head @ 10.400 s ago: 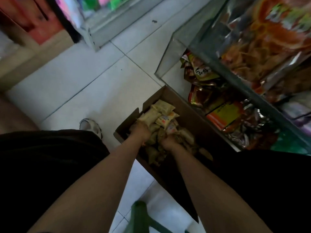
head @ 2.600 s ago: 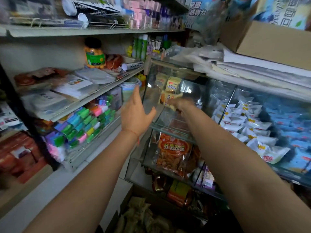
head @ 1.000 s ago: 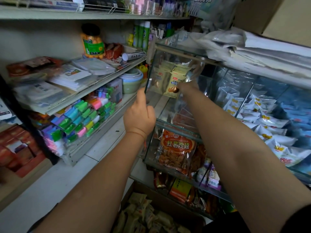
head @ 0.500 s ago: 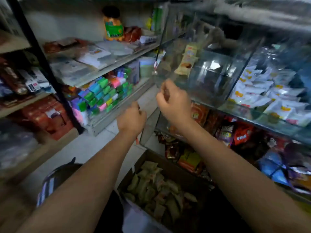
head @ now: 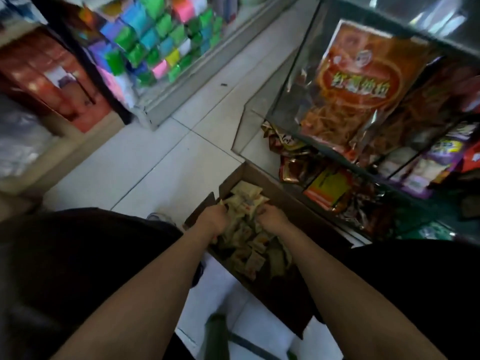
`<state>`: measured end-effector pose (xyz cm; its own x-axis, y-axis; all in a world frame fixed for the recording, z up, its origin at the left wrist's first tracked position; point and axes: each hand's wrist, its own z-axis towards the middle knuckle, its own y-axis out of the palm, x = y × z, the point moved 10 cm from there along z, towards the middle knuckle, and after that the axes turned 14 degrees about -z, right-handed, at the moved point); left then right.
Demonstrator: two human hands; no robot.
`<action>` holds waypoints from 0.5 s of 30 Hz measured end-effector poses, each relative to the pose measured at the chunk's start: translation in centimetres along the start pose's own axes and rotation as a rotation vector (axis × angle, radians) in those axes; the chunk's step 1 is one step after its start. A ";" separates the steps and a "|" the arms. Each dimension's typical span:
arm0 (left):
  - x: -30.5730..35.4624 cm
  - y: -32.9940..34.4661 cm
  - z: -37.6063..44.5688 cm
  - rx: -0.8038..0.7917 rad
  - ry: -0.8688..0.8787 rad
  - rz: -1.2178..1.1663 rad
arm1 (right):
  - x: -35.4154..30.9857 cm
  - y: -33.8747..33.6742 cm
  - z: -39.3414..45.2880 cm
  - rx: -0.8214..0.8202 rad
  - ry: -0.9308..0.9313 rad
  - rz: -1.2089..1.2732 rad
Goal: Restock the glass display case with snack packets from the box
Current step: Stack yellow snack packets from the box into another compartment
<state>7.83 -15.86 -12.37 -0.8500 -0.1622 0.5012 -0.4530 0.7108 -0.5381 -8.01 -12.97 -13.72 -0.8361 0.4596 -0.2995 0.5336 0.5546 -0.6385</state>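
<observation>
**Down in the carton: both hands among the snack packets**

Here I have both hands buried in the cardboard box (head: pixel 262 178) on the tiled floor (head: pixel 161 162), hard against the foot of the glass display case (head: pixel 291 81). My left hand (head: pixel 211 221) sits at the box's near-left wall, my right hand (head: pixel 272 220) just beside it toward the case; the heaped snack packets (head: pixel 246 201) lie directly under and just ahead of the knuckles. Both hands look curled down into the pile, the fingers hidden among the wrappers, so I judge each to be gathering a clutch of packets, though how many I cannot tell.

The box's long axis runs from near my feet away toward the case's corner, and the pile follows it. The case's open shelves rise up and to the right of the hands, so the right hand is the nearer one for the lift, which I judge must go up and rightward.

The packets are pale yellow-beige with small red and orange marks; their print is too blurred to read. Behind the glass stands a big orange bag of shredded snack (head: pixel 355 81) bearing four yellow Chinese characters, which I cannot read with certainty. Below it lies a yellow-and-red packet (head: pixel 328 184), its lettering illegible.
</observation>
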 end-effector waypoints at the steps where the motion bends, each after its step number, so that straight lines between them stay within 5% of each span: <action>1: -0.6 1.1 1.3 -0.030 -0.013 0.022 | 0.3 0.8 1.0 -0.024 0.034 0.082; 6: -2.1 5.2 6.4 -0.100 -0.059 0.078 | 0.5 3.1 6.0 -0.013 0.143 0.429; 10: -3.1 7.5 9.1 -0.120 -0.078 0.020 | 1.1 7.0 8.0 -0.131 0.363 0.979; 15: -7.0 10.2 13.6 -0.012 -0.165 0.007 | 1.5 7.4 10.0 -0.113 0.433 1.067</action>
<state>5.49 -16.79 -30.51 -0.8861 -0.2665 0.3791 -0.4445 0.7201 -0.5327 -6.59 -15.06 -26.00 0.1486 0.9185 -0.3665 0.9686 -0.2099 -0.1333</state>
